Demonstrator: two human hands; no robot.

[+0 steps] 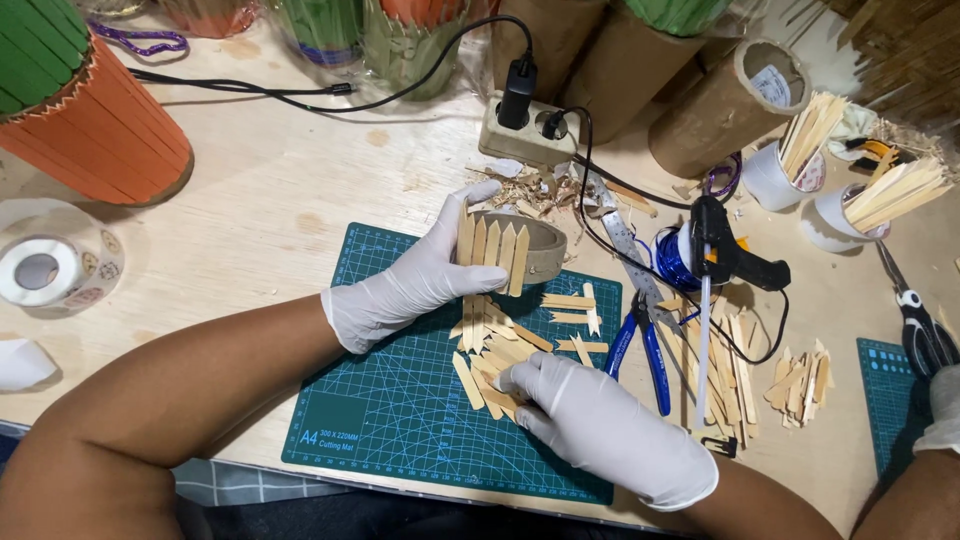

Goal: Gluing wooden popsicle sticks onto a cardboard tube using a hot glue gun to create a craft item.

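My left hand [405,280], in a white glove, holds a short cardboard ring [530,243] upright over the green cutting mat [400,400]. Several pointed wooden sticks [492,250] are stuck side by side on the ring's outer face. My right hand [600,425], also gloved, rests on a loose pile of pointed wooden sticks [490,350] on the mat, fingers touching them. A black glue gun [725,250] stands just right of the mat with its white glue stick [702,340] pointing down.
Blue-handled pliers [645,350] and more cut sticks [730,380] lie right of the mat. A power strip [520,135], cardboard tubes [725,105], cups of sticks [790,160], an orange stick-covered pot [90,125] and a tape roll [40,270] surround it. Another gloved hand [940,400] shows at far right beside scissors [920,320].
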